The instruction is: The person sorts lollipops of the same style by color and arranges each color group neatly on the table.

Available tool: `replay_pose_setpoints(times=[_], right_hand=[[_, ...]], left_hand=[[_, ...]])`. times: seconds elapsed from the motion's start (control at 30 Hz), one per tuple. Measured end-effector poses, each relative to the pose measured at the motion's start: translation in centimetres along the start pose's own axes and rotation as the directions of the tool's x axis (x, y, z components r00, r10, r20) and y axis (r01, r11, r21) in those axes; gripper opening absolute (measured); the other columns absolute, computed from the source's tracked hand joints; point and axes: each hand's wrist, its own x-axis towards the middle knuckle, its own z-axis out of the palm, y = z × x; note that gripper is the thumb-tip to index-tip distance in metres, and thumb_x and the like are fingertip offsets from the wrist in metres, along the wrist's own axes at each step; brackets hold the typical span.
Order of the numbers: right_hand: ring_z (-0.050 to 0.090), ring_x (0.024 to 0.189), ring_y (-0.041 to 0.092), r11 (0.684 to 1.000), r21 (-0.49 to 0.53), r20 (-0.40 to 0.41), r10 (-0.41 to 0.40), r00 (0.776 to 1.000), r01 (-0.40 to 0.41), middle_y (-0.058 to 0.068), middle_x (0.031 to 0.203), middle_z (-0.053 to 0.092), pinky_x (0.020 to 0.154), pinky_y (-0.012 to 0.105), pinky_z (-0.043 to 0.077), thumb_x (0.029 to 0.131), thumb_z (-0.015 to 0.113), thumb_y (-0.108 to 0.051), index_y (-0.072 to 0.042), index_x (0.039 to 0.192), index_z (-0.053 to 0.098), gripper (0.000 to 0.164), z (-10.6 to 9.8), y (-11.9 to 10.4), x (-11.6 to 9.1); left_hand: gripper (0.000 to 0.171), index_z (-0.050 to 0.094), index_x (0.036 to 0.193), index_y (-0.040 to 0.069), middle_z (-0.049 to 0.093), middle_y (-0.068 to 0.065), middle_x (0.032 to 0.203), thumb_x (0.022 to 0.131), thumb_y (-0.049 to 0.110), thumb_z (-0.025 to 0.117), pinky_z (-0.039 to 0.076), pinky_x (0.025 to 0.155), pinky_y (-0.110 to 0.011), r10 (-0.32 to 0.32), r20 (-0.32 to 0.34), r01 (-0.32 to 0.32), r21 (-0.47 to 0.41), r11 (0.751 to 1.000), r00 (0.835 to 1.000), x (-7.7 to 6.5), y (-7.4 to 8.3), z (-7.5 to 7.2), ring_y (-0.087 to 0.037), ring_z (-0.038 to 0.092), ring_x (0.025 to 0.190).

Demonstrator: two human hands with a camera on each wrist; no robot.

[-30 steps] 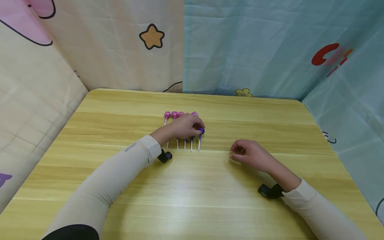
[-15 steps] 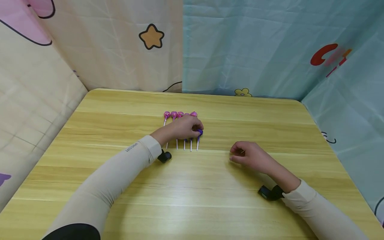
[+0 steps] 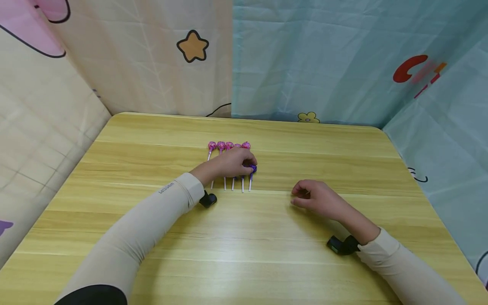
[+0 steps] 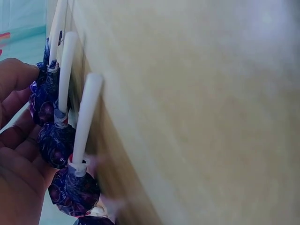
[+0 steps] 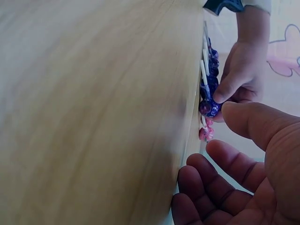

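My left hand (image 3: 233,162) reaches over a row of purple-wrapped lollipops and pinches the candy end of the rightmost purple lollipop (image 3: 254,168) between thumb and fingers. Its white stick points toward me, side by side with several others whose heads the hand hides in the head view. The left wrist view shows the neighbouring purple lollipops (image 4: 75,190) lined up close together. Behind them lies a row of pink-wrapped lollipops (image 3: 212,145), partly covered by the same hand. My right hand (image 3: 318,197) rests low over the table to the right, fingers loosely bent, holding nothing.
Everything lies on a light wood-grain table (image 3: 236,241) with rounded far corners. Patterned curtains (image 3: 305,59) hang behind the far edge and along both sides. A black wrist camera (image 3: 208,199) sits under the left cuff, another black camera (image 3: 341,245) by the right.
My left hand has shifted the rightmost purple lollipop slightly left and toward me, closer to its neighbour. The right hand stays almost where it was.
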Motion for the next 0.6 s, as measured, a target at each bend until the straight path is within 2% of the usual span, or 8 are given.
replay_pose_setpoints(times=[0.4,0.6], right_hand=[[0.057,0.084,0.017,1.000,-0.003,0.005,0.003,1.000,-0.003,-0.002,0.092,0.063,0.075,0.036,0.049,0.091,0.073,-0.019,-0.011,0.098,0.066,0.013,0.0,-0.2,0.0],[0.059,0.088,0.016,1.000,0.003,0.003,-0.009,1.000,0.009,-0.002,0.094,0.065,0.079,0.038,0.051,0.091,0.073,-0.019,-0.011,0.098,0.067,0.013,0.0,-0.1,-0.1]], left_hand=[[0.023,0.070,0.116,0.004,0.068,-0.004,0.108,0.096,0.016,0.066,0.050,0.091,-0.032,-0.017,-0.032,0.015,-0.059,0.998,0.999,-0.2,-0.4,-0.2,-0.016,0.062,0.099],[0.024,0.069,0.116,0.003,0.068,-0.003,0.106,0.095,0.015,0.066,0.050,0.089,-0.035,-0.073,-0.129,0.049,-0.180,0.982,0.989,-1.8,-1.2,-0.7,-0.018,0.061,0.098]])
